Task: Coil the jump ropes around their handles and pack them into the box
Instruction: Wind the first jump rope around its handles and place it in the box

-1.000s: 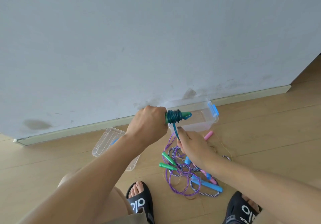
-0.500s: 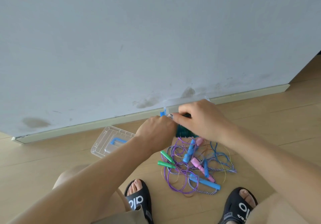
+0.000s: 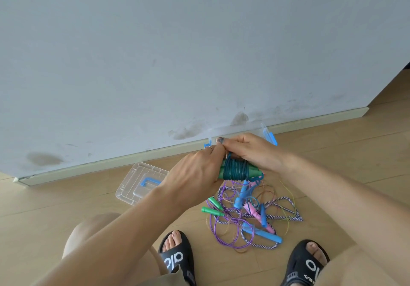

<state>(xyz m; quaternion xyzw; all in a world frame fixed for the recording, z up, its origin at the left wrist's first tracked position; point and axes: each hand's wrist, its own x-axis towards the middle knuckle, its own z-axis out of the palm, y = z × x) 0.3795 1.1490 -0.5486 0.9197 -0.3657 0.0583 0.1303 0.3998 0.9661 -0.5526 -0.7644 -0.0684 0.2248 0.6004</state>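
Note:
A dark teal jump rope (image 3: 235,169) is wound in tight turns around its green handles. My left hand (image 3: 195,174) grips the handles' left end. My right hand (image 3: 250,150) holds the bundle from above and behind, fingers curled over the coil. Both hands hover just in front of the clear plastic box (image 3: 265,133) with blue latches, which stands against the wall and is mostly hidden behind them. On the floor below lies a tangle of loose jump ropes (image 3: 246,214): purple, striped, yellow, with green, blue and pink handles.
The box's clear lid (image 3: 133,185) with a blue handle lies on the wooden floor to the left. A grey wall with a skirting board (image 3: 88,168) runs close behind. My feet in black slides (image 3: 175,261) are at the bottom.
My right hand left the hanging rope end and rose onto the coil. The rope's tail is now fully wound. The bundle has turned to lie sideways between both hands.

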